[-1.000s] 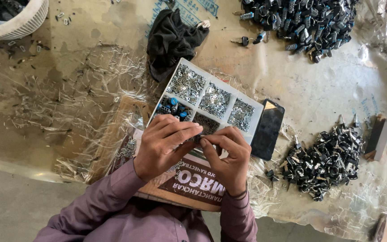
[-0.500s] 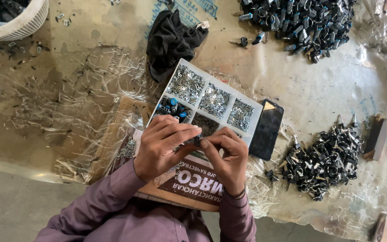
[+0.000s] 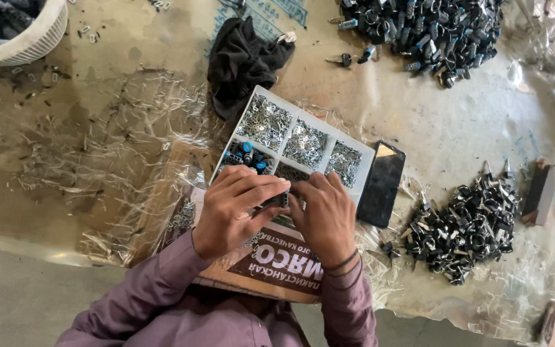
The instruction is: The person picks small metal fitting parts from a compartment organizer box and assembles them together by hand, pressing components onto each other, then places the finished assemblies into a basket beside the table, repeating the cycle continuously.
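Worktop (image 3: 496, 128) fills the view, its dusty surface under crinkled clear plastic sheeting (image 3: 123, 154). At the far right corner lies a large heap of dark metal parts (image 3: 431, 32), and a smaller heap of the same parts (image 3: 467, 225) sits to the right, near the edge. A white basket (image 3: 24, 38) shows at the far left corner, and a black cloth (image 3: 242, 61) lies bunched just beyond a white compartment tray (image 3: 300, 138). The tray holds silvery small pieces in most cells and a few blue ones in the near left cell. It rests on a flat cardboard box (image 3: 271, 263) printed in brown and white. A black phone (image 3: 381, 183) lies just beside the tray's right edge.

Both hands meet over the tray's near side, above the box. The left hand (image 3: 232, 212) has its fingers curled and pressed together, pinching one end of a small dark part (image 3: 279, 200). The right hand (image 3: 325, 215) closes its fingers on the other end of that part, thumb tucked underneath. Mauve sleeves cover both forearms, and a dark band circles the right wrist.
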A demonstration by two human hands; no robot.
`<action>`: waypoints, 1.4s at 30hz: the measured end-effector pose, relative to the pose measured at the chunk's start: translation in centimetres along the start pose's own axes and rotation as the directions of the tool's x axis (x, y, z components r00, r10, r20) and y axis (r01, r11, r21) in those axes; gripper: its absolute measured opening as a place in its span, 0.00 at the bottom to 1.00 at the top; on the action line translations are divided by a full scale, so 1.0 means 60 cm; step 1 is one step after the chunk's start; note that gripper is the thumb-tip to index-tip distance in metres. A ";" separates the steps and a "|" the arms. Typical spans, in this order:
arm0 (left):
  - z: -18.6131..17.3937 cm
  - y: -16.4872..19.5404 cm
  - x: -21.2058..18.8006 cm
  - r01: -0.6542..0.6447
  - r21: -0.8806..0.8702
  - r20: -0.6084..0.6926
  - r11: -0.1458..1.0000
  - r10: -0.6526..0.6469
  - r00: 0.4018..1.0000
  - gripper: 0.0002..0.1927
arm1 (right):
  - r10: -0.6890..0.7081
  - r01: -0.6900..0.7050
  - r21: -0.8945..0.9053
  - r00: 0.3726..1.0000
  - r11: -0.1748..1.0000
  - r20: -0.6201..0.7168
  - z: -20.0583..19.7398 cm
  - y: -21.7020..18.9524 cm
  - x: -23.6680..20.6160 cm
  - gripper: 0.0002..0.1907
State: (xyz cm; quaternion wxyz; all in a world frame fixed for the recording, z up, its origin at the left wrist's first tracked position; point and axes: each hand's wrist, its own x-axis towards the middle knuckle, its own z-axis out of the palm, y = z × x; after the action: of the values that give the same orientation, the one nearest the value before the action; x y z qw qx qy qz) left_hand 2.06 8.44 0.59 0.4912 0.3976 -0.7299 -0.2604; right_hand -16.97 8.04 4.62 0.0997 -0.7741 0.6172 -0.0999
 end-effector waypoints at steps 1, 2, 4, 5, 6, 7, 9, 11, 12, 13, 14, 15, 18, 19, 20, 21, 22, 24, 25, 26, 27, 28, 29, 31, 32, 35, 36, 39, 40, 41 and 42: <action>0.001 -0.001 0.001 0.004 -0.012 0.002 1.000 -0.004 1.000 0.20 | 0.010 -0.008 -0.037 0.998 0.999 0.068 -0.002 -0.003 0.003 0.06; 0.000 -0.002 0.001 0.010 -0.020 -0.002 1.000 -0.010 1.000 0.20 | -0.010 0.010 -0.004 0.999 1.000 0.044 -0.005 -0.004 0.005 0.05; -0.003 -0.002 -0.001 0.025 -0.025 -0.002 0.999 -0.025 1.000 0.21 | -0.050 0.050 0.064 0.999 0.997 0.001 -0.013 -0.005 0.004 0.05; -0.004 -0.003 0.000 0.030 -0.029 -0.002 0.999 -0.030 1.000 0.21 | -0.044 0.046 0.074 0.999 0.996 -0.021 -0.015 -0.005 0.004 0.05; -0.004 -0.004 -0.001 0.027 -0.029 -0.008 0.999 -0.027 1.000 0.21 | -0.036 0.040 0.083 0.998 0.996 -0.041 -0.017 -0.004 0.003 0.05; -0.004 -0.004 -0.001 0.024 -0.033 -0.010 0.999 -0.025 1.000 0.21 | -0.024 0.029 0.090 0.998 0.995 -0.059 -0.018 -0.002 0.002 0.05; -0.001 -0.004 0.000 0.019 -0.045 -0.013 0.999 -0.019 1.000 0.21 | -0.056 0.054 0.070 0.998 0.996 0.029 -0.016 0.001 0.004 0.09; -0.001 -0.004 0.000 0.014 -0.061 -0.005 0.998 -0.014 1.000 0.21 | -0.053 0.047 0.049 0.991 0.998 0.124 -0.012 0.005 0.009 0.09; -0.001 -0.004 0.000 0.008 -0.063 0.007 0.998 -0.007 1.000 0.21 | -0.042 0.037 0.036 0.984 0.999 0.175 -0.011 0.008 0.013 0.08; -0.002 -0.004 0.001 0.002 -0.064 0.017 0.998 -0.001 1.000 0.21 | -0.034 0.029 0.022 0.974 0.999 0.226 -0.011 0.011 0.016 0.07; -0.004 -0.004 0.001 -0.004 -0.062 0.025 0.998 0.005 1.000 0.21 | -0.071 0.066 0.031 0.972 0.997 0.226 -0.013 0.013 0.018 0.06; -0.005 -0.004 0.001 -0.002 -0.057 0.026 0.998 0.004 1.000 0.21 | -0.111 0.105 0.039 0.968 0.994 0.223 -0.014 0.016 0.021 0.05; -0.007 -0.004 0.002 -0.004 -0.046 0.020 0.999 0.005 1.000 0.21 | -0.149 0.136 0.143 0.985 0.980 0.085 -0.021 0.019 0.016 0.05; -0.007 -0.005 0.002 -0.008 -0.044 0.018 0.999 0.008 1.000 0.21 | -0.140 0.134 0.190 0.990 0.973 0.021 -0.023 0.020 0.010 0.06; -0.006 -0.005 0.002 -0.011 -0.041 0.016 0.999 0.012 1.000 0.21 | -0.073 0.077 0.284 0.997 0.956 -0.025 -0.022 0.019 0.003 0.05; -0.006 -0.006 0.001 -0.022 -0.027 0.013 0.999 0.023 1.000 0.20 | 0.002 0.021 0.378 0.998 0.926 -0.062 -0.021 0.018 -0.007 0.05; -0.006 -0.006 -0.001 -0.034 -0.014 0.013 0.999 0.034 0.999 0.19 | 0.085 -0.032 0.471 0.992 0.882 -0.091 -0.018 0.017 -0.017 0.06; -0.003 -0.007 -0.002 -0.052 0.001 0.008 0.999 0.052 0.999 0.19 | 0.153 -0.088 0.628 0.987 0.773 -0.050 -0.010 0.019 -0.030 0.07; -0.002 -0.007 -0.002 -0.057 0.002 0.003 0.998 0.057 0.998 0.19 | 0.187 -0.114 0.699 0.982 0.706 -0.028 -0.004 0.021 -0.036 0.07; 0.000 -0.007 -0.002 -0.061 0.003 -0.001 0.998 0.061 0.998 0.19 | 0.233 -0.154 0.782 0.972 0.604 0.011 0.001 0.022 -0.042 0.07; 0.001 -0.007 -0.002 -0.063 0.007 -0.007 0.998 0.063 0.998 0.19 | 0.271 -0.188 0.851 0.961 0.490 0.056 0.006 0.022 -0.046 0.07; 0.001 -0.007 -0.002 -0.064 0.012 -0.015 0.998 0.064 0.998 0.19 | 0.301 -0.216 0.905 0.948 0.368 0.104 0.012 0.022 -0.048 0.07; 0.002 -0.007 -0.003 -0.063 0.016 -0.023 0.998 0.064 0.998 0.19 | 0.265 -0.124 0.882 0.964 0.454 0.000 0.016 0.021 -0.050 0.06; 0.003 -0.008 -0.003 -0.079 0.007 -0.032 0.997 0.080 0.996 0.20 | 0.164 0.060 0.792 0.966 0.607 -0.199 0.024 0.016 -0.052 0.05; 0.004 -0.008 -0.003 -0.088 0.002 -0.037 0.996 0.088 0.995 0.21 | 0.154 0.068 0.794 0.968 0.603 -0.200 0.027 0.012 -0.053 0.05; 0.001 -0.008 -0.006 -0.091 -0.002 -0.025 0.996 0.090 0.996 0.22 | 0.145 0.064 0.813 0.973 0.579 -0.180 0.029 -0.002 -0.053 0.04; 0.000 -0.008 -0.006 -0.094 0.002 -0.031 0.996 0.094 0.995 0.22 | 0.156 0.047 0.825 0.975 0.563 -0.161 0.029 -0.005 -0.052 0.03; -0.001 -0.007 -0.006 -0.101 0.009 -0.040 0.995 0.101 0.994 0.22 | 0.182 0.017 0.847 0.974 0.532 -0.134 0.026 -0.010 -0.052 0.03; -0.001 -0.007 -0.006 -0.105 0.009 -0.040 0.994 0.105 0.994 0.21 | 0.192 0.012 0.850 0.972 0.526 -0.133 0.026 -0.011 -0.053 0.03; 0.000 -0.007 -0.005 -0.109 0.009 -0.043 0.994 0.109 0.993 0.21 | 0.189 0.025 0.837 0.970 0.546 -0.153 0.027 -0.011 -0.053 0.03; 0.001 -0.007 -0.004 -0.117 0.010 -0.041 0.993 0.118 0.992 0.21 | 0.185 0.038 0.824 0.968 0.565 -0.172 0.028 -0.010 -0.054 0.02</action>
State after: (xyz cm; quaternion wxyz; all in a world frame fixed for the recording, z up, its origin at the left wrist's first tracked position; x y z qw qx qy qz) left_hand 2.22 8.42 0.12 0.5194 0.3612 -0.7425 -0.2199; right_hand -16.65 11.39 3.04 0.3767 -0.5944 0.5390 -0.4629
